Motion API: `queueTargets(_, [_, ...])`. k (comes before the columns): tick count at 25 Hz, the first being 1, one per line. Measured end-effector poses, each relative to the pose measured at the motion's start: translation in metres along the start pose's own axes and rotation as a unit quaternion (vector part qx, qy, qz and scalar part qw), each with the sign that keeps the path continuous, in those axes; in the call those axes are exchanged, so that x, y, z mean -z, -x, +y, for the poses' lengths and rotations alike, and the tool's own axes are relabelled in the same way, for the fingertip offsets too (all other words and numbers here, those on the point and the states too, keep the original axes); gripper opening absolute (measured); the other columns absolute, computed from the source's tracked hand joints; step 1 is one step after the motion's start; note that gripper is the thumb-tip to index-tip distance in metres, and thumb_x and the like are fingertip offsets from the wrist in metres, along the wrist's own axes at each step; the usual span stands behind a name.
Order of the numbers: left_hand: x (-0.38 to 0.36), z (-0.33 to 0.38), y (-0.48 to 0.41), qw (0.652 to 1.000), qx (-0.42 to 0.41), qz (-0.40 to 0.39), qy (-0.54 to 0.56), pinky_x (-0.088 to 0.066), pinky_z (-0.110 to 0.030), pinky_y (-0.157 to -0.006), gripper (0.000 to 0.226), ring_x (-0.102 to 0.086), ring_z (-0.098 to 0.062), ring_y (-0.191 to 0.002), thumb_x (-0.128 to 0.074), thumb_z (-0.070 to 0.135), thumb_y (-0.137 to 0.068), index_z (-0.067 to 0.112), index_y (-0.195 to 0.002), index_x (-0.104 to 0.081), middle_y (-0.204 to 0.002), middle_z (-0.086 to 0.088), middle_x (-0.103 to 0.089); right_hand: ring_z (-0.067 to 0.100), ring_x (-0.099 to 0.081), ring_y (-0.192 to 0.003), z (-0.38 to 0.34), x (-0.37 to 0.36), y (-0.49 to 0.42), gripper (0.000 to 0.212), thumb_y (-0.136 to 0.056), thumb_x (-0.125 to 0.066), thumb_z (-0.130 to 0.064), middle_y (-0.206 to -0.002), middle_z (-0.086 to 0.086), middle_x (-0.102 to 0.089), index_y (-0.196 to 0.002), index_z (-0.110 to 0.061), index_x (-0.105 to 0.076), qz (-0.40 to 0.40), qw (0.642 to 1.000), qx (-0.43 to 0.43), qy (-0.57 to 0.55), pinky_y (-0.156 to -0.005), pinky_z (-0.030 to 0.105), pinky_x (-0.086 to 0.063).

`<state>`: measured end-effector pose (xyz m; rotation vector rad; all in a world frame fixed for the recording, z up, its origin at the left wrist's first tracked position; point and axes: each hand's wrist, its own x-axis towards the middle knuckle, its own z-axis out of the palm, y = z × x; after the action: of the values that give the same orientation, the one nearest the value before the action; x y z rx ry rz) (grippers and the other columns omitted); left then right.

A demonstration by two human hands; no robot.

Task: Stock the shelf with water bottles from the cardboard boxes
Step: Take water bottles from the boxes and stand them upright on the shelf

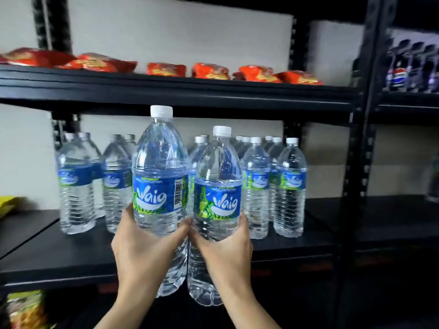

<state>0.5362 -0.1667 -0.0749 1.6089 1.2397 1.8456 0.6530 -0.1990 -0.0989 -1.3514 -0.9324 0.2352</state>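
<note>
Two water bottles held upright before the middle shelf, one in each hand.

The black metal rack fills the view; its middle shelf carries the standing bottles, grouped upright in rows toward the back, blue labels facing out. The upper tier holds a row of red packets lying flat. The bay on the right holds dark bottles, possibly cola, though too blurred to confirm. The left bottle and right bottle are off the shelf, just beside each other, in front of the stocked rows, white caps on. The left hand wraps its fingers round the left bottle below the label; the right hand grasps the right bottle likewise.
</note>
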Motion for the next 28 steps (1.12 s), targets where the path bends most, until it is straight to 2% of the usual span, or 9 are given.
queueTargets(1, [0.012, -0.009, -0.010, 1.000, 0.003, 0.013, -0.008, -0.044, -0.034, -0.091, 0.079, -0.060, -0.027, -0.109, -0.095, 0.037, -0.054, 0.015, -0.119, -0.056, -0.097, 0.000, -0.057, 0.004, -0.049, -0.116, -0.002, -0.019, 0.001, 0.086, -0.050, -0.088, -0.064, -0.108, -0.026, -0.050, -0.115, -0.036, -0.039, -0.013, 1.000, 0.003, -0.004, -0.092, 0.016, -0.035])
queueTargets(3, [0.033, -0.024, -0.028, 0.999, 0.007, 0.033, -0.021, -0.045, -0.033, -0.090, 0.078, -0.060, -0.027, -0.108, -0.095, 0.037, -0.054, 0.016, -0.118, -0.056, -0.096, 0.002, -0.057, 0.010, -0.048, -0.128, -0.004, -0.055, 0.004, 0.101, -0.049, -0.086, -0.068, -0.129, -0.013, -0.057, -0.131, -0.025, -0.045, -0.030, 0.999, 0.020, -0.010, -0.104, 0.024, -0.039])
queueTargets(5, [0.052, -0.039, -0.045, 0.998, 0.008, 0.047, -0.029, -0.045, -0.032, -0.089, 0.077, -0.062, -0.024, -0.105, -0.095, 0.037, -0.053, 0.017, -0.117, -0.057, -0.096, 0.004, -0.061, 0.013, -0.040, -0.138, -0.008, -0.087, 0.010, 0.118, -0.051, -0.083, -0.070, -0.146, -0.007, -0.048, -0.148, -0.023, -0.034, -0.053, 0.998, 0.024, -0.023, -0.113, 0.029, -0.034])
queueTargets(7, [0.069, -0.053, -0.063, 0.997, 0.016, 0.060, -0.035, -0.046, -0.034, -0.090, 0.080, -0.062, -0.024, -0.104, -0.095, 0.038, -0.053, 0.017, -0.119, -0.056, -0.102, -0.001, -0.067, 0.011, -0.038, -0.139, -0.013, -0.117, 0.013, 0.118, -0.053, -0.083, -0.069, -0.148, -0.007, -0.044, -0.150, -0.024, -0.031, -0.071, 0.997, 0.032, -0.027, -0.114, 0.026, -0.032])
queueTargets(12, [0.101, -0.084, -0.102, 0.995, 0.020, 0.089, -0.050, -0.049, -0.033, -0.086, 0.082, -0.063, -0.018, -0.098, -0.096, 0.038, -0.051, 0.019, -0.120, -0.055, -0.101, 0.003, -0.067, 0.015, -0.043, -0.136, -0.021, -0.178, 0.011, 0.113, -0.055, -0.084, -0.067, -0.145, -0.005, -0.048, -0.147, -0.025, -0.034, -0.102, 0.994, 0.033, -0.017, -0.112, 0.032, -0.037])
queueTargets(18, [0.121, -0.112, -0.143, 0.989, 0.014, 0.120, -0.080, -0.045, -0.031, -0.083, 0.082, -0.061, -0.020, -0.099, -0.095, 0.041, -0.050, 0.015, -0.118, -0.056, -0.098, 0.002, -0.064, 0.009, -0.056, -0.116, -0.024, -0.243, -0.008, 0.092, -0.053, -0.089, -0.055, -0.122, -0.016, -0.058, -0.130, -0.031, -0.045, -0.101, 0.994, 0.049, -0.009, -0.100, 0.032, -0.047])
queueTargets(23, [0.123, -0.132, -0.166, 0.988, 0.022, 0.135, -0.069, -0.046, -0.033, -0.088, 0.083, -0.057, -0.014, -0.095, -0.094, 0.041, -0.052, 0.017, -0.121, -0.055, -0.105, 0.000, -0.067, 0.023, -0.054, -0.125, -0.019, -0.284, -0.047, 0.099, -0.058, -0.088, -0.053, -0.137, 0.001, -0.055, -0.137, -0.018, -0.039, -0.079, 0.997, 0.015, -0.016, -0.102, 0.037, -0.045])
queueTargets(26, [0.118, -0.142, -0.174, 0.988, 0.029, 0.136, -0.071, -0.046, -0.031, -0.087, 0.082, -0.059, -0.015, -0.096, -0.094, 0.041, -0.052, 0.018, -0.120, -0.055, -0.103, 0.001, -0.067, 0.023, -0.058, -0.110, -0.002, -0.297, -0.062, 0.080, -0.059, -0.088, -0.051, -0.120, 0.001, -0.059, -0.117, -0.022, -0.042, -0.068, 0.997, -0.026, 0.003, -0.091, 0.033, -0.046])
queueTargets(28, [0.114, -0.143, -0.176, 0.988, 0.028, 0.132, -0.068, -0.044, -0.029, -0.085, 0.080, -0.058, -0.015, -0.094, -0.094, 0.041, -0.052, 0.019, -0.118, -0.055, -0.099, 0.004, -0.065, 0.021, -0.059, -0.106, 0.010, -0.301, -0.063, 0.081, -0.057, -0.087, -0.049, -0.115, -0.003, -0.060, -0.121, -0.024, -0.044, -0.058, 0.998, -0.026, 0.012, -0.089, 0.033, -0.049])
